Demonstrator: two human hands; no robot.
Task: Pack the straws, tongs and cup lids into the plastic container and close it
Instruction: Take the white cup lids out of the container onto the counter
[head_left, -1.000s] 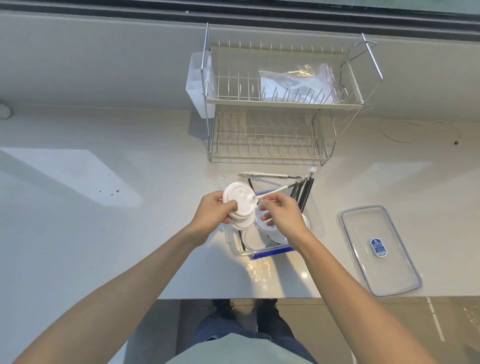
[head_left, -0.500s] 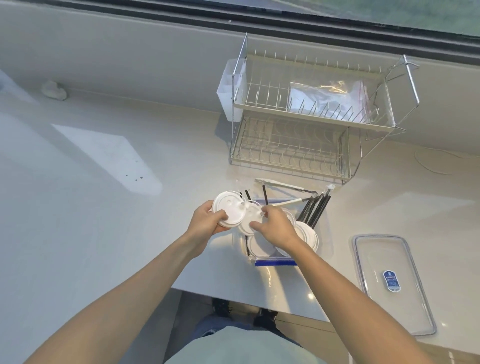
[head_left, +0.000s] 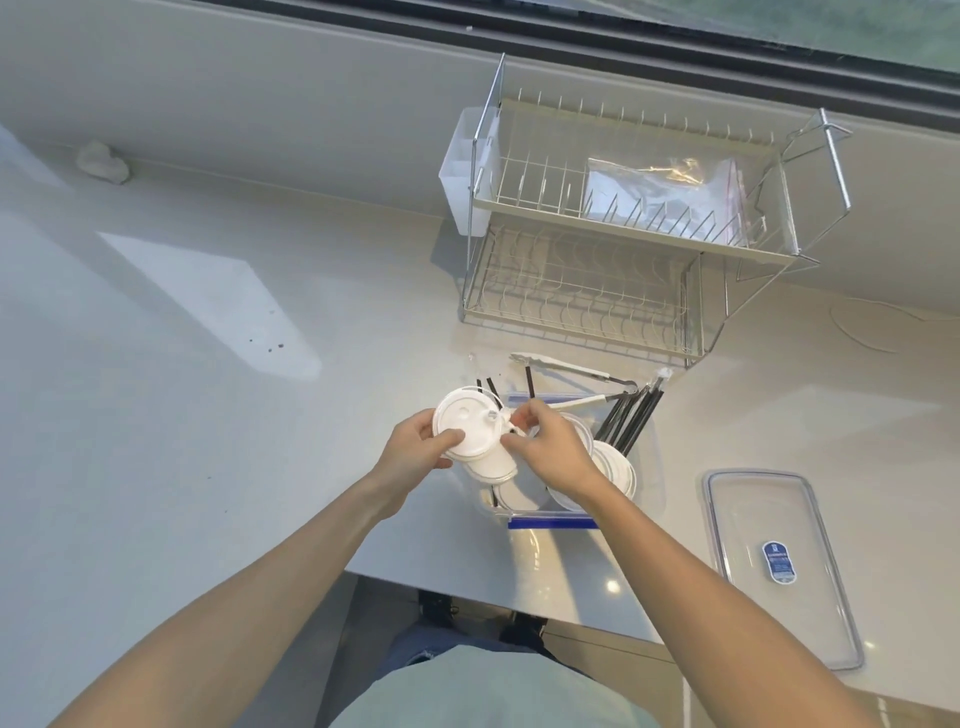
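Here the left hand (head_left: 415, 447) pinches a stack of cup lids (head_left: 467, 428), thumb on top, to steady it. The right hand's (head_left: 550, 452) fingers (head_left: 511, 440) close on the stack's edge, just above the open plastic container (head_left: 550, 521) below them.

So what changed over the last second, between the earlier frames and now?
Mostly the head camera swung left, so everything sits further right in frame. The left hand keeps its grip on the round white plastic cup lid; the right hand has moved in to pinch its edge. The clear plastic container, black straws, tongs and flat clear container lid stayed put.

Container lid (head_left: 779, 566) right of container (head_left: 550, 519); rack (head_left: 623, 249) behind.
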